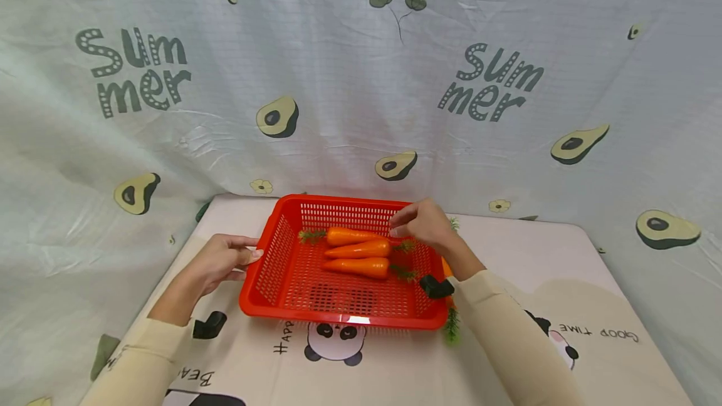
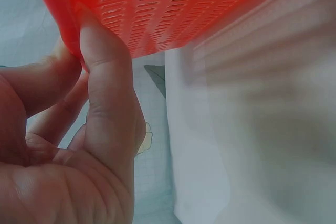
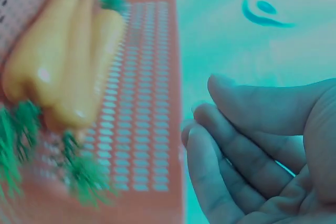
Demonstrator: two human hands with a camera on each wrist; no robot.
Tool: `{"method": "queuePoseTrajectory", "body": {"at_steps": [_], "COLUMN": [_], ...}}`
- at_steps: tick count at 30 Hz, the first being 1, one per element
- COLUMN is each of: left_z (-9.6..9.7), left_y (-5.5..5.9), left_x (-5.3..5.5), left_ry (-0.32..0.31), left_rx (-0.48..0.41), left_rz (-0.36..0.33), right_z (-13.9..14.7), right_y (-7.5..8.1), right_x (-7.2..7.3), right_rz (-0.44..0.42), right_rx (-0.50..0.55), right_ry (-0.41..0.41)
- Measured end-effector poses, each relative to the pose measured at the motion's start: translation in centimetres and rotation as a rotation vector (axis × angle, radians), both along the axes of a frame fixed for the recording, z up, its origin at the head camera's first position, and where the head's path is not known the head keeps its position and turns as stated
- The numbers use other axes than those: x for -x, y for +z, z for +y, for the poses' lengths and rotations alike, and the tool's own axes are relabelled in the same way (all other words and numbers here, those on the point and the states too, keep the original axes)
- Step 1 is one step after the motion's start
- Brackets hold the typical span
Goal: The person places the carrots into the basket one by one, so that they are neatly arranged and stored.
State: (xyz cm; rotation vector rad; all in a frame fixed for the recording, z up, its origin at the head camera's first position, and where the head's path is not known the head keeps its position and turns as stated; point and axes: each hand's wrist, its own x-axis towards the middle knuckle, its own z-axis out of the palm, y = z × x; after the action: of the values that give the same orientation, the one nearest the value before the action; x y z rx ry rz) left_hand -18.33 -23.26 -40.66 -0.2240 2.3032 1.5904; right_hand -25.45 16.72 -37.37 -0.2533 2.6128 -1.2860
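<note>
A red perforated plastic basket (image 1: pixel 345 317) holds three orange carrots (image 1: pixel 356 267) with green tops, lying side by side. My left hand (image 1: pixel 221 260) pinches the basket's left rim between thumb and fingers; the left wrist view shows the basket's side wall (image 2: pixel 152 9) rising past the thumb. My right hand (image 1: pixel 427 225) is over the basket's back right part in the head view, its fingers loosely bent. In the right wrist view nothing lies between those fingers, and the carrots (image 3: pixel 79 77) are apart from them.
Right of the basket, more orange shows with green leafy tops (image 1: pixel 452 326), mostly hidden by my right forearm and the rim. The table (image 1: pixel 541 255) has a panda-print cover. Behind it hangs a pale curtain (image 1: pixel 338 49) with avocado prints.
</note>
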Motion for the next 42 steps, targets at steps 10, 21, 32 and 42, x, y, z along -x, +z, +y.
{"method": "queuePoseTrajectory", "body": {"at_steps": [10,21,32,42], "left_z": [-0.1,-0.1,-0.2,-0.1], "left_y": [0.1,-0.4,-0.4,-0.5], "left_x": [0.0,0.1,0.0,0.0], "left_ry": [-0.01,-0.013,-0.001,0.0], "left_rx": [0.012,0.011,0.031,0.017], "left_rz": [-0.005,-0.004,-0.001,0.003], "right_z": [5.5,11.1,11.4,11.4], "right_y": [0.6,-3.0,-7.2,-8.5], "right_x": [-0.8,-3.7,-5.7,-5.6], "right_rz": [-0.017,-0.025,-0.125,-0.159], "right_rx": [0.033,-0.059,-0.193,-0.225], "right_ry": [-0.142,-0.288,-0.357,-0.374]}}
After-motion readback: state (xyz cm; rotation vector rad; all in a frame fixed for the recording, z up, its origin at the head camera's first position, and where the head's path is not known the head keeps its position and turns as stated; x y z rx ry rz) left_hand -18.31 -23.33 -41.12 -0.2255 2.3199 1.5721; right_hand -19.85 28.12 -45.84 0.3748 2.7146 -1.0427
